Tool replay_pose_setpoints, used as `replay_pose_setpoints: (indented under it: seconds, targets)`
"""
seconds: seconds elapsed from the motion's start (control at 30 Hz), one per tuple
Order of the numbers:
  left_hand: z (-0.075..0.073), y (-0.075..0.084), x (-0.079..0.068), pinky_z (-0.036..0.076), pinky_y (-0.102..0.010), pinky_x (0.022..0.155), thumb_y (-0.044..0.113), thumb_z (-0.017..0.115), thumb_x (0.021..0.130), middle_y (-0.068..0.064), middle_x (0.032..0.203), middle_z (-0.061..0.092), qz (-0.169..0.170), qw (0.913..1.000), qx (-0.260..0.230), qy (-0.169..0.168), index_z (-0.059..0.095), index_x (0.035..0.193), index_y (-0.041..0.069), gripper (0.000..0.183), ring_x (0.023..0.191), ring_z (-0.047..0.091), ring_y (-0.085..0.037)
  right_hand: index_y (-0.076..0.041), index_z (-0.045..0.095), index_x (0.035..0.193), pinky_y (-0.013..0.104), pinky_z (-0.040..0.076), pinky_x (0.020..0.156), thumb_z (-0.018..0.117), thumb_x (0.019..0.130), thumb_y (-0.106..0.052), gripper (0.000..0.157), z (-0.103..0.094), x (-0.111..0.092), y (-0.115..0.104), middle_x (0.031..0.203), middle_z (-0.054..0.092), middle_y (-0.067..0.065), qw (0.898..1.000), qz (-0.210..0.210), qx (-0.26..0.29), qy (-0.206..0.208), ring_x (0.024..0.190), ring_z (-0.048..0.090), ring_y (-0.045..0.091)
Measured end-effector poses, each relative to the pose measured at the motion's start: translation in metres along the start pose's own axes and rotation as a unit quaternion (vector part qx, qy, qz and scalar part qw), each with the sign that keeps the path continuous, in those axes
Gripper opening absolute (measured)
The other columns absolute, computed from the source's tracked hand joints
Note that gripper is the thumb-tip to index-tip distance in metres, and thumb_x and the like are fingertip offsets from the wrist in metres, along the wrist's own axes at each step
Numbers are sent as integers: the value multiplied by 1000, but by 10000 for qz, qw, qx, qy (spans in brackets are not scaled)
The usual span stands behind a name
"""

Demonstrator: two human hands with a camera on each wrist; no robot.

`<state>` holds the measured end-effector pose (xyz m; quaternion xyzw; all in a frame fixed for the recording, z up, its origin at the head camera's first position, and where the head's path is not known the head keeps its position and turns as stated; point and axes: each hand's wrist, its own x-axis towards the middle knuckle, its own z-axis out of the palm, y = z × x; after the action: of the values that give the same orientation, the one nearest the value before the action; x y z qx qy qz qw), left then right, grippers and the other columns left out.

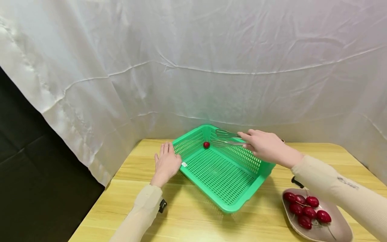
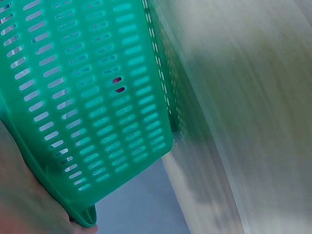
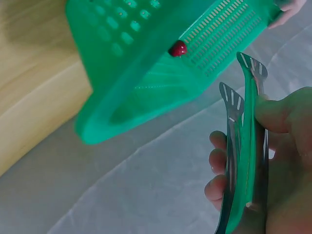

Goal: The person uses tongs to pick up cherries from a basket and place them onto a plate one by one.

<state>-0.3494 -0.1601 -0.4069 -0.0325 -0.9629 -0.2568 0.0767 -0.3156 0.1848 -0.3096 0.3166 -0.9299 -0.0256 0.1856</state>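
Note:
In the head view, my left hand (image 1: 167, 163) holds the left rim of a green plastic basket (image 1: 208, 196), which is perforated with slots. My right hand (image 1: 266, 146) grips metal tongs (image 1: 226, 143) over the basket's far side. The slotted tong ends stand apart with nothing between them. One red cherry (image 1: 206, 145) lies in the basket's far corner, just left of the tong ends; the right wrist view also shows this cherry (image 3: 178, 48). In the left wrist view, bits of red show through the slots of the basket (image 2: 97, 105).
A pinkish plate (image 1: 338, 218) with several red cherries (image 1: 309, 212) stands at the right, below my right forearm. The basket and plate stand on a wooden table (image 1: 127, 198). A pale cloth (image 1: 226, 94) hangs behind the table. Dark material (image 1: 39, 168) shows at the left.

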Motion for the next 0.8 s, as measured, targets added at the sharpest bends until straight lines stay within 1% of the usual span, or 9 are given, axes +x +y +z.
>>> replay_pose_setpoints:
  seconds: [0.17,0.33,0.47,0.57,0.67,0.8]
  targets:
    - [4,3,-2,-1,-63,114,31,32,101,-18,163,6,51,10000,-29,-13,14,156,-1,66,149,1,-34,-2,56,138,32,42,47,67,94,-19,49,11,16,2,84,52,3,9994,98,41,-317,64,49,15]
    - [4,3,-2,-3,-63,114,30,33,101,-18,163,5,60,9999,-79,23,12,156,-1,67,149,0,-33,-1,55,138,35,48,50,66,94,-19,49,19,32,3,92,58,8,9988,140,-28,-459,73,56,20]
    - [2,5,-1,-3,-63,114,31,33,100,-18,163,6,55,10000,-16,78,12,156,-1,68,149,2,-33,-1,54,140,40,52,55,65,95,-20,50,23,50,1,104,61,14,9967,267,-153,-749,87,62,29]
    - [1,7,-2,-2,-63,114,31,32,100,-18,163,6,72,9999,-1,82,12,156,-1,67,149,2,-34,-2,53,140,44,55,63,65,95,-21,51,28,60,0,115,61,18,9944,384,-251,-954,104,62,35]
    - [3,7,-4,-2,-63,114,31,31,101,-18,163,6,86,9999,-20,47,12,156,-1,67,149,1,-34,-1,54,140,44,56,65,65,95,-20,50,35,68,-1,117,61,19,9932,427,-272,-1048,107,61,35]
    - [4,8,-5,-2,-62,114,30,32,101,-18,163,6,86,9999,-52,39,13,156,-1,66,149,1,-33,-1,54,139,44,56,66,65,95,-20,49,43,74,-2,117,61,18,9918,465,-364,-1135,106,61,33]
